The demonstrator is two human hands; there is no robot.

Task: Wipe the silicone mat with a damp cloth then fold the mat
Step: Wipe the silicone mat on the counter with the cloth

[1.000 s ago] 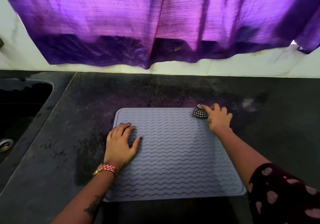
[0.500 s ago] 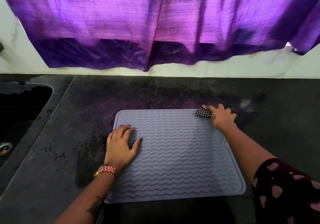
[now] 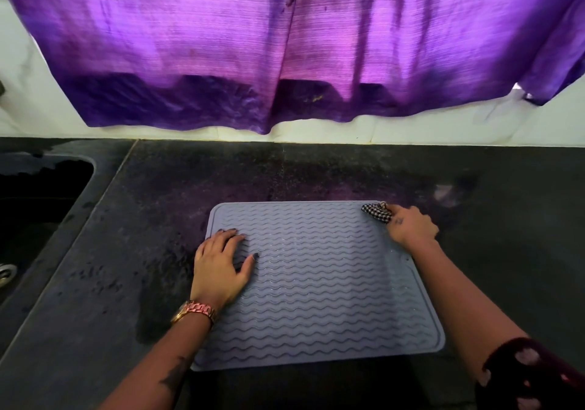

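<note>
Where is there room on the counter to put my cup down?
Bare counter lies right of the mat, and a strip runs between mat and wall. Left of the mat, toward the sink, it looks wet. The left hand and right hand with cloth crowd the mat.

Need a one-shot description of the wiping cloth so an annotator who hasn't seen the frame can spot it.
Start at the grey wavy-ribbed silicone mat lying flat on the dark countertop below the purple curtain. Go to the mat's far right corner, where the right hand rests. The cloth is the small bunched wad the hand pinches there, the only black-and-white checked thing in view.
</note>
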